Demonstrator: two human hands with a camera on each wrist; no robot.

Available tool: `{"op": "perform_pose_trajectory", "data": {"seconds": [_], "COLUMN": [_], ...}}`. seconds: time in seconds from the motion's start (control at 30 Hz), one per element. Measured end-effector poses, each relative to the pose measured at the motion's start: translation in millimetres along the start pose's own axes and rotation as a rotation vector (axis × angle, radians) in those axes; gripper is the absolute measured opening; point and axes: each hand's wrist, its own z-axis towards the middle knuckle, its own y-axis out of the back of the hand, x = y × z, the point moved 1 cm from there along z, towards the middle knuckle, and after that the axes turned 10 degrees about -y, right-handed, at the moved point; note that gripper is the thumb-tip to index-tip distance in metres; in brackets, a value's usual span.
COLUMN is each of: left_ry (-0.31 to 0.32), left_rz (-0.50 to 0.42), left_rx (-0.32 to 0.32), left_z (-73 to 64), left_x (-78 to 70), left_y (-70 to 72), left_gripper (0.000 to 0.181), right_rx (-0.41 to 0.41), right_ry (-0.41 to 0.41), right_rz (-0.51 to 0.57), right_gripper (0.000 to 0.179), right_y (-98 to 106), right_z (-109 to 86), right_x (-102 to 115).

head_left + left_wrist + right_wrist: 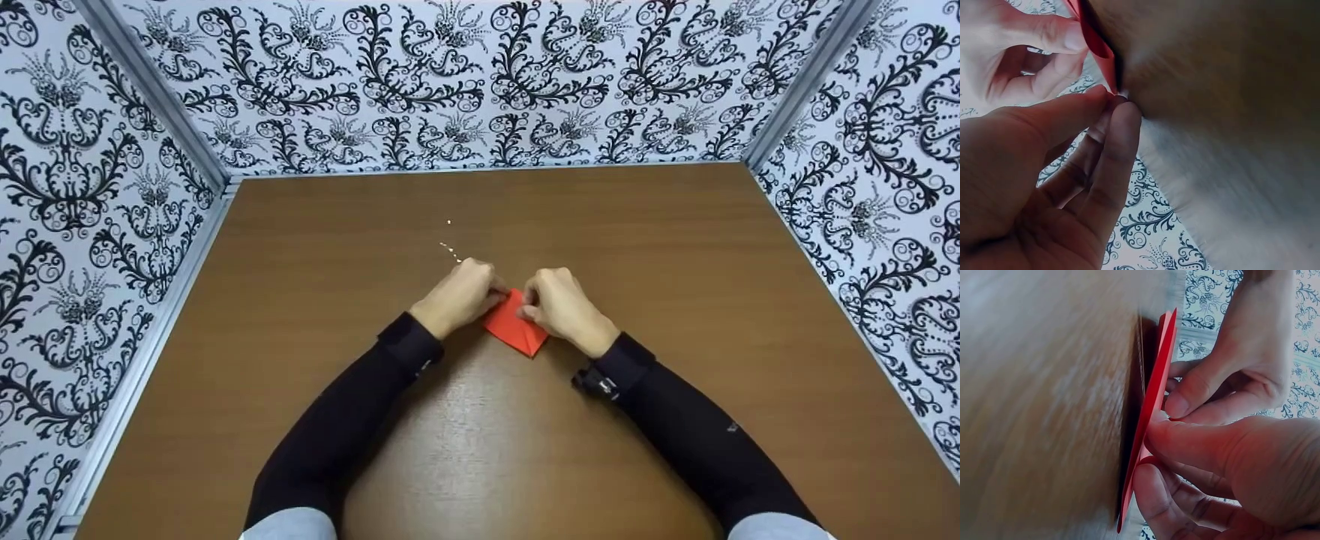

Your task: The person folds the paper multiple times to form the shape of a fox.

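Note:
A small folded piece of red paper (514,330) lies near the middle of the table, one corner pointing toward the person and a crease running to that corner. At its far left edge, my left hand (465,292) pinches the paper between thumb and fingers. From the other side my right hand (562,306) pinches the upper right part. In the left wrist view the paper (1098,48) shows a rounded, open fold by the fingertips. Layers of the paper (1151,399) stand slightly apart at one end in the right wrist view. The fingers partly hide its far edges.
The brown wooden table (375,225) is bounded by black-and-white patterned walls (480,82) at the back and both sides. Grey metal rails (150,300) run along the edges. Small white specks (450,249) show just beyond the left hand. A dark wrist device (598,381) sits under the right cuff.

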Motion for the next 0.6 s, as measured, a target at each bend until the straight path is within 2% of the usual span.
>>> {"op": "perform_pose_trajectory", "data": {"seconds": [0.2,0.6], "left_ry": [-0.016,-0.021], "left_rz": [-0.004,0.007], "left_rx": [-0.010,0.010], "left_z": [7.3,8.6], "left_x": [3.4,-2.3], "left_y": [-3.4,-2.2], "left_gripper": [0.009,0.011], "right_rx": [0.002,-0.018], "right_ry": [-0.006,0.015], "right_rz": [0.001,0.012], "right_gripper": [0.021,0.023], "right_y": [0.1,0.1], "right_z": [0.4,-0.7], "right_x": [-0.1,1.1]}}
